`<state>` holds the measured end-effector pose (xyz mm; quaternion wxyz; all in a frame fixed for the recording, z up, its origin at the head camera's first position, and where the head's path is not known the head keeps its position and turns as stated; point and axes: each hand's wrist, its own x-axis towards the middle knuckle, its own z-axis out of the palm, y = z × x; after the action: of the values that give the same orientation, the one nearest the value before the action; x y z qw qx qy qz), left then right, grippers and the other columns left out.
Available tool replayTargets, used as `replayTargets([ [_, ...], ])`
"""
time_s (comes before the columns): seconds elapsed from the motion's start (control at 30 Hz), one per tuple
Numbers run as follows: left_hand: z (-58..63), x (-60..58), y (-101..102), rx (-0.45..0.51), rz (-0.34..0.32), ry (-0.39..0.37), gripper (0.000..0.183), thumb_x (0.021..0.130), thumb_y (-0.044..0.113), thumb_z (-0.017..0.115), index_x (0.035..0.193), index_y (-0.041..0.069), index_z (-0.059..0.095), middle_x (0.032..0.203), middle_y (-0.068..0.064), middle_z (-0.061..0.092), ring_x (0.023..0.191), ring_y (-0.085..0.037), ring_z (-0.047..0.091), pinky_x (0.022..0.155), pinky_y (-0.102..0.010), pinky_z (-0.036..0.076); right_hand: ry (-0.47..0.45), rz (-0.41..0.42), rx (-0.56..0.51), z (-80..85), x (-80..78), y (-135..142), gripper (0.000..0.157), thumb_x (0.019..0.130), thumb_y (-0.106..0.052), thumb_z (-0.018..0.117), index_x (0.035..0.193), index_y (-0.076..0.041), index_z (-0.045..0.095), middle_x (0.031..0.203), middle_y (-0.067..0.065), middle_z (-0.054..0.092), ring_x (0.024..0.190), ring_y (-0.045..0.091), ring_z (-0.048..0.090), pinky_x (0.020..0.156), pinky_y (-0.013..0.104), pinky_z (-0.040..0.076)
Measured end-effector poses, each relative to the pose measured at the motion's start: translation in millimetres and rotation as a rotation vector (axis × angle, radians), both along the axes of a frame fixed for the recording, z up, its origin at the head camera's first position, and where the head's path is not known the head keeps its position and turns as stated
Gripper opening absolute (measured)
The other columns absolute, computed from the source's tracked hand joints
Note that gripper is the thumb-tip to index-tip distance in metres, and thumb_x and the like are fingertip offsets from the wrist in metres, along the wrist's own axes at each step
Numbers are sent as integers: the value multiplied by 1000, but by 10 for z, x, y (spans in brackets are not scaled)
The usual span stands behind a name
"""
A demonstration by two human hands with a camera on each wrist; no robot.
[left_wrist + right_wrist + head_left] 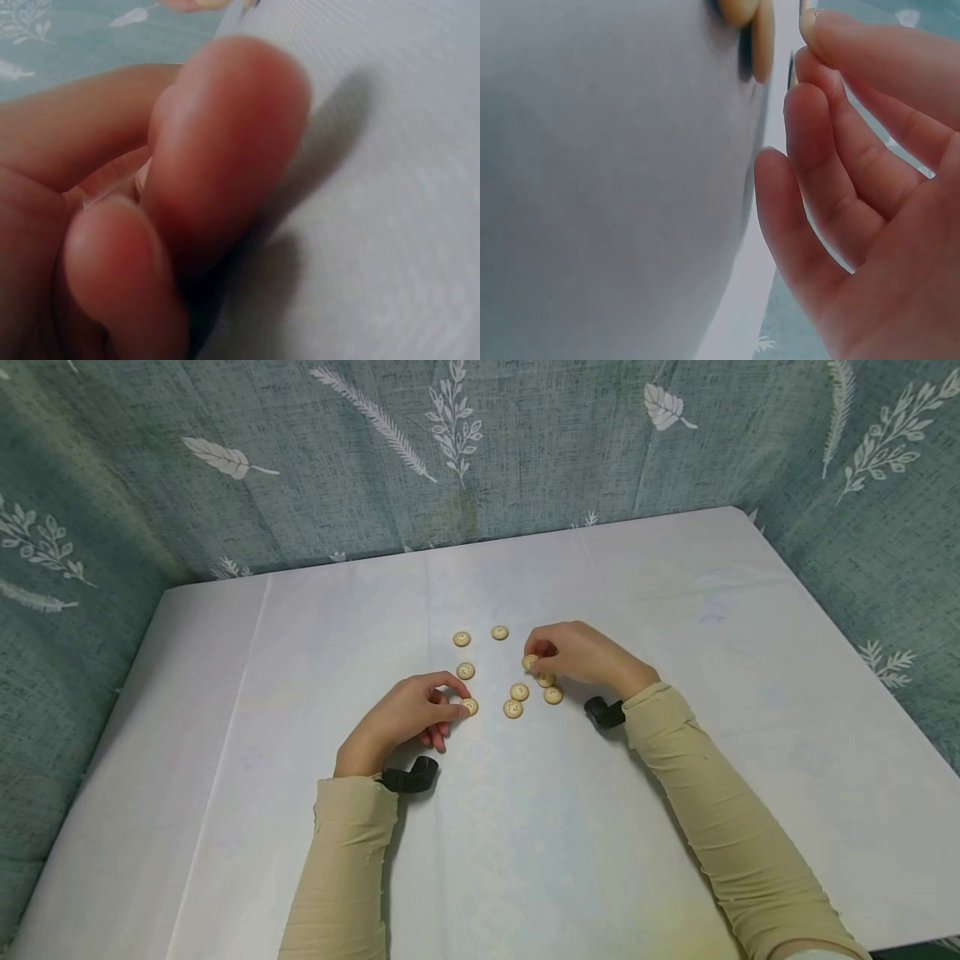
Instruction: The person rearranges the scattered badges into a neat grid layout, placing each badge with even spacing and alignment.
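In the head view, my left hand (408, 712) pinches a round cream button (471, 707) between thumb and index finger at the table's surface. A second such button (530, 662) is between the thumb and index finger of my right hand (581, 652). Partly under that hand lies another button (547, 680), with a button (553, 695) just below it. Two more, an upper button (519, 692) and a lower button (513, 709), lie close together between the hands. Curled fingertips (232, 135) fill the left wrist view and hide the left button there.
Above the left hand lies a button (465, 671), with another button (461, 639) farther back. A button (499, 632) sits to its right. All rest on the white table (300, 693). Leaf-patterned green cloth (525, 443) hangs behind it. Each wrist wears a black device (411, 775).
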<state>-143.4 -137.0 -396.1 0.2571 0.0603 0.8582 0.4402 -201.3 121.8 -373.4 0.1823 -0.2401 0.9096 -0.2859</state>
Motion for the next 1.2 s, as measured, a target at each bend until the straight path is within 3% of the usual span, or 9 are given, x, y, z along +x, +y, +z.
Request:
replayTargets([
  [0.4, -3, 2, 1, -17, -4, 0, 18, 82, 27, 65, 98, 25, 58, 64, -13, 57, 49, -27, 60, 47, -35, 48, -8, -49, -12, 36, -18, 64, 8, 85, -22, 61, 92, -18, 61, 87, -3, 59, 79, 15, 50, 71, 31, 40],
  [0.87, -13, -11, 7, -10, -11, 2, 18, 82, 28, 65, 98, 25, 58, 64, -13, 57, 49, -27, 60, 47, -36, 49, -29, -73, -13, -10, -49, 103, 16, 86, -16, 59, 101, -14, 63, 98, 1, 62, 94, 16, 54, 82, 34, 41],
  [1.2, -2, -6, -1, -16, -8, -2, 19, 82, 30, 65, 99, 25, 58, 64, -13, 57, 49, -27, 59, 48, -35, 49, -82, -123, -57, -33, -59, -12, 17, 84, -20, 62, 100, -14, 64, 88, -1, 64, 83, 15, 55, 76, 33, 40],
])
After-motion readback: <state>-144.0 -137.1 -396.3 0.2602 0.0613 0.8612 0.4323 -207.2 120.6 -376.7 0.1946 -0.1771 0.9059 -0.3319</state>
